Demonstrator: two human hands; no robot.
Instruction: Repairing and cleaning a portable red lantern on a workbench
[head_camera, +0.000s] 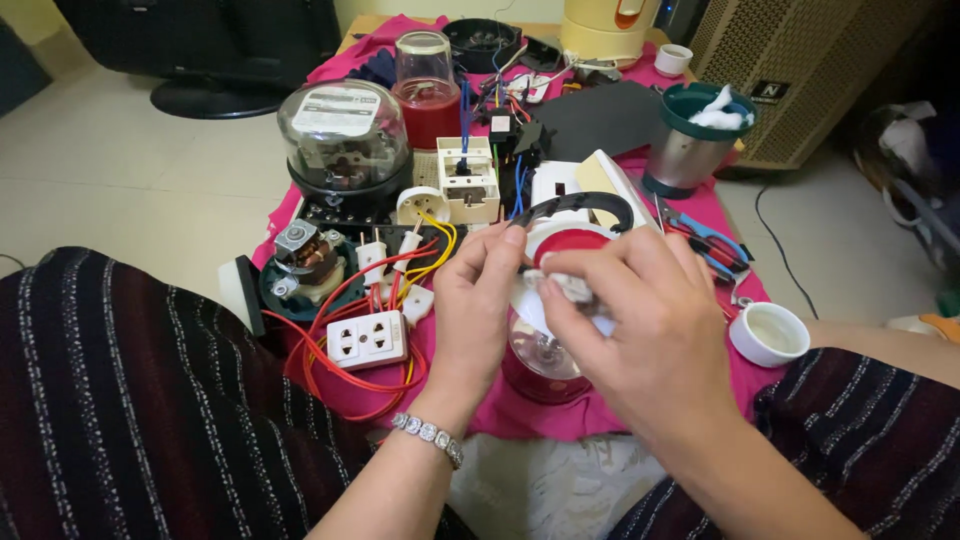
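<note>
Pinching a small whitish part between them, the fingers of the left hand and those of the right hand were closed on it from either side, above a clear jar with a red base that lay on the pink cloth covering the low tabletop. What the part was could not be told; the right hand hid most of it. A beaded bracelet circled the left wrist. Just behind the hands sat a round red lid and a curved black piece. To the left lay a white double socket in a tangle of red wires, with a small motor and a glass-domed meter beyond. To the right stood a white cup, blue-handled pliers, and farther back a steel jar with a green rim.
</note>
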